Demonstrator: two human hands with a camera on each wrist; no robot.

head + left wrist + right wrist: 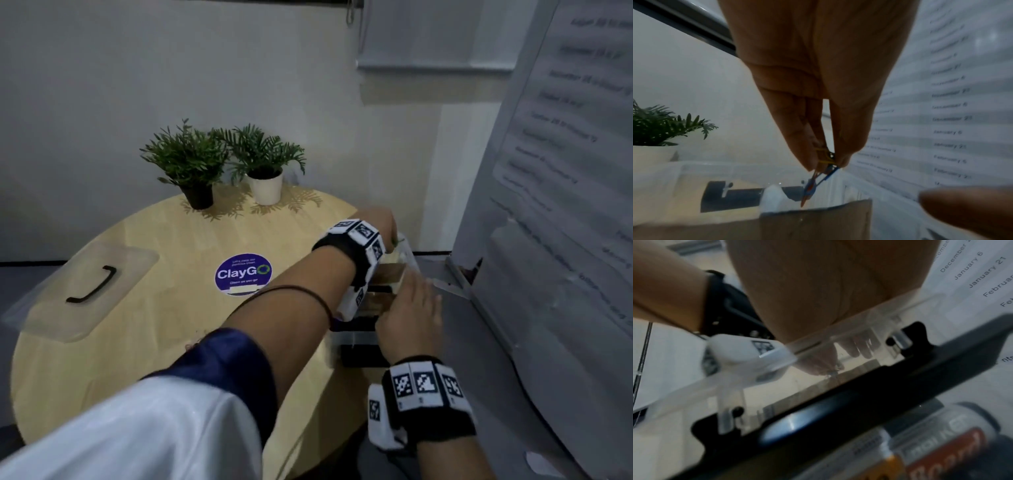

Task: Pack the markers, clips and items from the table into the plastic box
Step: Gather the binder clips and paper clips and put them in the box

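Observation:
The clear plastic box (407,253) stands at the round table's right edge, mostly hidden by my arms. My left hand (394,233) reaches across over its far end. In the left wrist view, this left hand (828,162) pinches a small bunch of coloured paper clips (812,186), which hangs above the open box (735,167). My right hand (414,301) lies on the near rim with its fingers straight. In the right wrist view, its palm (818,288) presses on the rim (869,318). Below the box's black latch (838,410), board markers (941,443) show through clear plastic.
The box's clear lid (85,291), with a black handle, lies on the table's left side. Two potted plants (191,164) (263,161) stand at the back. A brown cardboard packet (813,224) sits inside the box. A board with printed sheets (548,205) leans close on the right.

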